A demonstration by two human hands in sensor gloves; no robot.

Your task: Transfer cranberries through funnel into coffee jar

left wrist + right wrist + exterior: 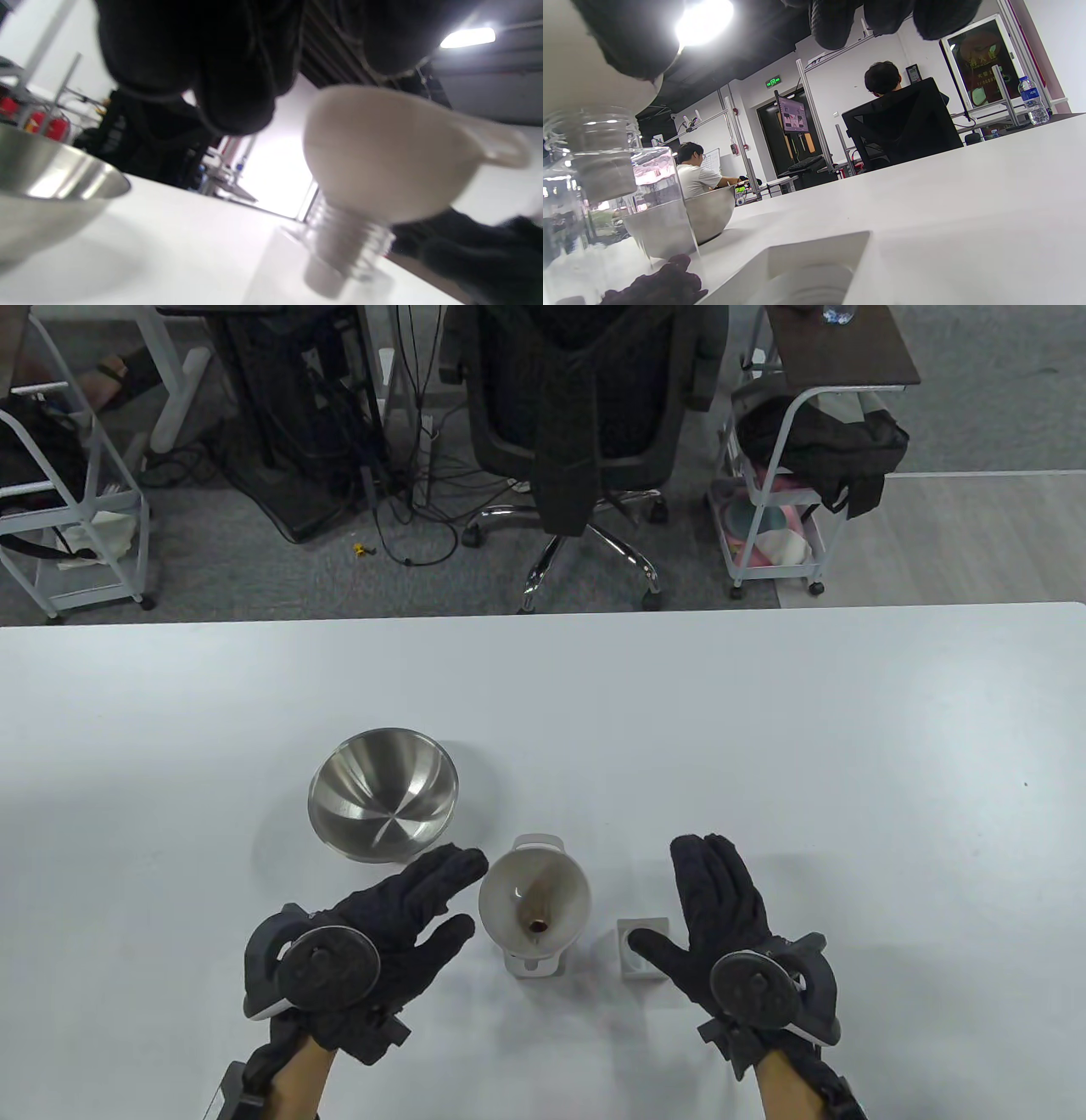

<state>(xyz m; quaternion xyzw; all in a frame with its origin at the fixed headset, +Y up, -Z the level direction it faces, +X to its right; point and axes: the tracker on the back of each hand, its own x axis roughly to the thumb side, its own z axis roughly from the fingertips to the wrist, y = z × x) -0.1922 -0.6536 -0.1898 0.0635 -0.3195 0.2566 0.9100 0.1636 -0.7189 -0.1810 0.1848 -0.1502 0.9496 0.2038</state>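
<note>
Low in the middle of the table view, a cream plastic cone-shaped funnel (pixel 534 899) sits upright in the mouth of a clear glass square-bodied coffee jar (pixel 536 963) on the smooth white table (pixel 764 729), with a dark spot down its throat. Upper left of it stands a round brushed-steel bowl (pixel 383 795); just right lies a white square lid (pixel 643 950), under the thumb of the black knit-gloved right hand (pixel 721 912), fingers spread flat, grasping nothing. The left hand (pixel 399 925) hovers beside the funnel, fingers extended and loose. From the left wrist view, blurred, the funnel's loop handle (pixel 505 146) juts right above the jar's ridged threaded neck (pixel 348 241). At the lower left of the right wrist view, dark wrinkled cranberries (pixel 657 284) lie heaped inside the jar.
</note>
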